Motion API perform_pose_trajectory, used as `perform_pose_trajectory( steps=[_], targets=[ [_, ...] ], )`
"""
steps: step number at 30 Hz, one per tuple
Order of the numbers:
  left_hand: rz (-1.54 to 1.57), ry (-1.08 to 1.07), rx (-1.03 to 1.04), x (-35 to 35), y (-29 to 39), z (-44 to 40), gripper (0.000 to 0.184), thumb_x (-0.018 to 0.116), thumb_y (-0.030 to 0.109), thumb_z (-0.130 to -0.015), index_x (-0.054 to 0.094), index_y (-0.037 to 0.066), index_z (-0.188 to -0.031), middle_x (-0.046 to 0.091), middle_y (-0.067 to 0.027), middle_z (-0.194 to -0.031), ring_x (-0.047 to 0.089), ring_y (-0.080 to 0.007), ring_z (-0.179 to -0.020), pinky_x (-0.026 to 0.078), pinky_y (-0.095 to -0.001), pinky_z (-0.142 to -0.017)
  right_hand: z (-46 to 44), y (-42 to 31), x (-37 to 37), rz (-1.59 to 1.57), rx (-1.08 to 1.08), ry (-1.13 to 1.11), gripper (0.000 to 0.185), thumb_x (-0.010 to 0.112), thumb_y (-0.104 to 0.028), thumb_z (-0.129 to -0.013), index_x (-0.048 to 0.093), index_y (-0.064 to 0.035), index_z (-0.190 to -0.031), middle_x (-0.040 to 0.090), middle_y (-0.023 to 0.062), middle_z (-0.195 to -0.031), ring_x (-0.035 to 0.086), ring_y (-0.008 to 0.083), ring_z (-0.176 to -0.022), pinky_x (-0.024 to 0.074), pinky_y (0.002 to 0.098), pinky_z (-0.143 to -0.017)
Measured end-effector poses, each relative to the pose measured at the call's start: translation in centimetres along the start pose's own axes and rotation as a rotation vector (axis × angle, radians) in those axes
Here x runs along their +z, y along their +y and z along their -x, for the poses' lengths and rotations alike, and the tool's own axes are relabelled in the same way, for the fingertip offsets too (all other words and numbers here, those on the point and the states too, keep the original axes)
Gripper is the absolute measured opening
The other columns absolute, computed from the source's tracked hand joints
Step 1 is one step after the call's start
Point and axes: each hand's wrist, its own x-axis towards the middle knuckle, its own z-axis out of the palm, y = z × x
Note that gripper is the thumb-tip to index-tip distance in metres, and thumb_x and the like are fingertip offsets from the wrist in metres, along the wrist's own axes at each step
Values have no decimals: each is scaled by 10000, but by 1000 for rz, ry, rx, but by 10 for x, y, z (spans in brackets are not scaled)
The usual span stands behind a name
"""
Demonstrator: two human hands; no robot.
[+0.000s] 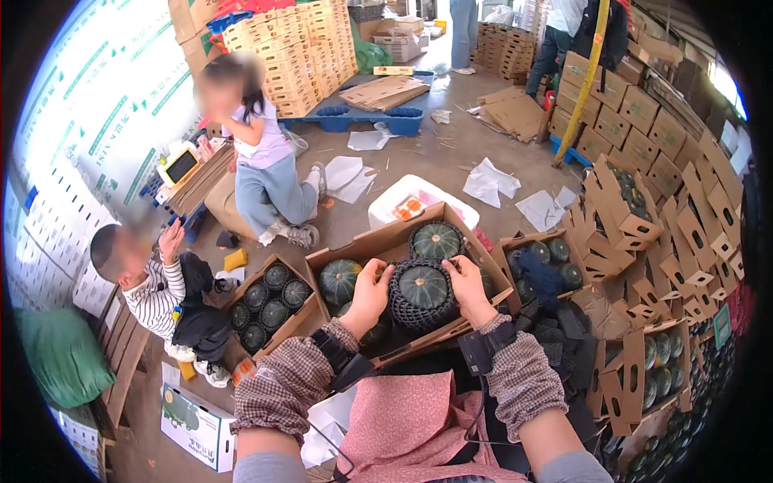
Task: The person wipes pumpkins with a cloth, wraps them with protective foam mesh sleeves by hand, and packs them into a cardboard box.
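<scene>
A dark green squash (423,283) is shown at centre, over the front of an open box (362,243), its sides wrapped in black net (416,316) and its top left bare. The net's edge is pinched on either side by the left hand (368,296) and the right hand (472,291) — both nearly closed, fingers curled. Whether the squash is supported from below cannot be told. Behind it, a second netted squash (436,240) is held in the box; at left, a bare one (340,279). The box is flanked by two smaller crates (295,328) of squash. Farther out, two people (278,189) are seated at left, and stacked cartons (640,149) are seen at right.
</scene>
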Motion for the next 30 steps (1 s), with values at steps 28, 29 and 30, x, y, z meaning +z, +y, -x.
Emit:
perform_pose_trajectory(
  steps=[28, 29, 30],
  targets=[
    [-57, -662, 26, -38, 47, 23, 1033, 871, 252, -663, 269, -17, -1457, 461, -168, -1359, 457, -239, -1255, 344, -334, -1071, 77, -77, -9, 676, -382, -6, 400, 475, -22, -852, 507, -84, -1245, 557, 205, -1057, 621, 438, -830, 509, 502, -751],
    [-137, -664, 92, -39, 44, 26, 1035, 869, 231, -665, 259, -11, -1465, 446, -163, -1380, 438, -232, -1273, 326, -330, -1081, 79, -72, -8, 635, -403, 45, 389, 475, -21, -863, 493, -79, -1248, 567, 213, -1042, 621, 441, -823, 510, 499, -747],
    [-216, -666, 158, -40, 47, 30, 1038, 868, 209, -667, 248, -5, -1472, 430, -157, -1401, 418, -224, -1291, 309, -326, -1091, 80, -69, -6, 592, -425, 97, 380, 475, -21, -874, 480, -74, -1250, 578, 221, -1028, 621, 444, -817, 511, 496, -744]
  ],
)
